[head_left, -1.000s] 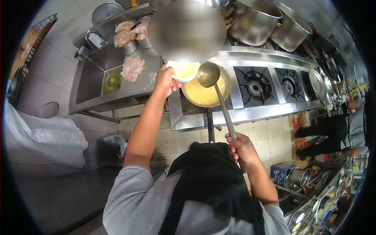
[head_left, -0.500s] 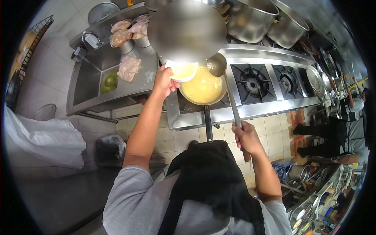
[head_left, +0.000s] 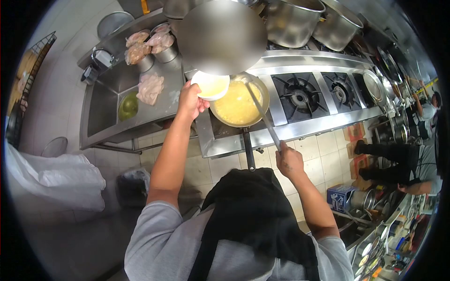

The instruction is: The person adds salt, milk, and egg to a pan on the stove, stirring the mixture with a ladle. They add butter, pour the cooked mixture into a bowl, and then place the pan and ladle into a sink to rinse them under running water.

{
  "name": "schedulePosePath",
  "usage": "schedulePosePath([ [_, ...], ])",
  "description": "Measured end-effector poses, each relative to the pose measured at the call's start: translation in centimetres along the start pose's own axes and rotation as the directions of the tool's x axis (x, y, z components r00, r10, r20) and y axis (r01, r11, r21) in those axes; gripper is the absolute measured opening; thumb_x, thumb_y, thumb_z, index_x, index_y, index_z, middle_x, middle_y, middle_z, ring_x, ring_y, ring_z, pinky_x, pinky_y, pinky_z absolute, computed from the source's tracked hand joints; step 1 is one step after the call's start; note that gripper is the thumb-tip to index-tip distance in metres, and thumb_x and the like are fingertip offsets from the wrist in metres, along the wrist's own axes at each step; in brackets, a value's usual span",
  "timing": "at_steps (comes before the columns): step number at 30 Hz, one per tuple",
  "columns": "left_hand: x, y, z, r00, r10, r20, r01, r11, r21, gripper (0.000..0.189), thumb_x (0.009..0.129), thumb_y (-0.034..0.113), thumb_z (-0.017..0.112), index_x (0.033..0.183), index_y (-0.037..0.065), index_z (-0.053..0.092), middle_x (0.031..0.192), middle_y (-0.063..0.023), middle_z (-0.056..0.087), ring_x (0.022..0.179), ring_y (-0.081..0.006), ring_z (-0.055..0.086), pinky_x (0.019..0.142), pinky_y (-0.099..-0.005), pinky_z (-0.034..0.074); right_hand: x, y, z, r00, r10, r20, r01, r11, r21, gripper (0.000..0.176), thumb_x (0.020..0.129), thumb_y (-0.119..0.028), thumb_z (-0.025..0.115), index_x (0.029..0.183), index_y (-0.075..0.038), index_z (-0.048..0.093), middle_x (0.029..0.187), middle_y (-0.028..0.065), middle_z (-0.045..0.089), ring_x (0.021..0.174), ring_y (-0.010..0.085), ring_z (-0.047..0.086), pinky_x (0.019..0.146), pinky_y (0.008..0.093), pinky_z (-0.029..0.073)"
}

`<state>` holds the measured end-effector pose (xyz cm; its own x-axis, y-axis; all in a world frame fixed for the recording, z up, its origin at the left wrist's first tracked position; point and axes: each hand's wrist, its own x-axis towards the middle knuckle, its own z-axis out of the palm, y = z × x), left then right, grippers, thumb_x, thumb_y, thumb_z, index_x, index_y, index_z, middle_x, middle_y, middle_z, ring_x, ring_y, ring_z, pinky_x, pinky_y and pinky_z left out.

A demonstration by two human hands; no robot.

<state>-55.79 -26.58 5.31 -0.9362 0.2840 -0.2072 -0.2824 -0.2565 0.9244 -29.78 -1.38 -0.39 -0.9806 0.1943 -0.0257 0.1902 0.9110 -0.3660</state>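
Observation:
My left hand [head_left: 191,102] grips the side of a white bowl [head_left: 216,98] that holds yellow liquid. The bowl is tilted a little over the left rim of a frying pan [head_left: 266,96]. Yellow, bubbly food [head_left: 238,105] covers the bottom of this pan, and its black handle points toward me. Closed round the long handle of a ladle [head_left: 265,118] is my right hand [head_left: 289,160]. The ladle reaches across the pan's right side to its far edge, close to the bowl; its head is mostly hidden near the blurred patch.
Beside the pan are bare burners [head_left: 301,95], with large steel pots [head_left: 293,23] behind them. At left, a steel sink counter [head_left: 171,100] bears raw meat [head_left: 150,89] and bagged meat [head_left: 138,52] in containers. A co-worker [head_left: 398,159] stands far right.
The ladle has swung left from the pan's right rim, its head now near the bowl. My right hand has shifted slightly. The left hand still holds the bowl over the pan.

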Motion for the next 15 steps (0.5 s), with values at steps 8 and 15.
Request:
schedulePosePath([
  [8,0.5,1.1,2.4,0.997,-0.015,0.076,0.012,0.999,0.044,0.04,0.074,0.01,0.042,0.112,-0.002,0.047,0.074,-0.0156,0.059,0.038,-0.018,0.05,0.027,-0.0261,0.034,0.6,1.3,6.3,0.969,0.11,0.223,-0.048,0.963,-0.266,0.035,0.084,-0.009,0.049,0.119,-0.001,0.049,0.087,0.0155,0.065,0.076,0.0302,0.067,0.064,0.0408,0.054],
  [15,1.8,0.8,4.8,0.976,-0.081,0.203,0.069,0.996,0.063,0.04,0.074,0.01,0.041,0.113,-0.002,0.045,0.076,-0.0162,0.058,0.038,-0.0182,0.049,0.027,-0.0258,0.034,-0.4,2.2,7.6,0.966,0.205,0.157,-0.17,0.962,-0.211,0.032,0.084,-0.011,0.053,0.114,-0.001,0.049,0.084,0.0142,0.064,0.073,0.0304,0.067,0.064,0.0397,0.054],
])
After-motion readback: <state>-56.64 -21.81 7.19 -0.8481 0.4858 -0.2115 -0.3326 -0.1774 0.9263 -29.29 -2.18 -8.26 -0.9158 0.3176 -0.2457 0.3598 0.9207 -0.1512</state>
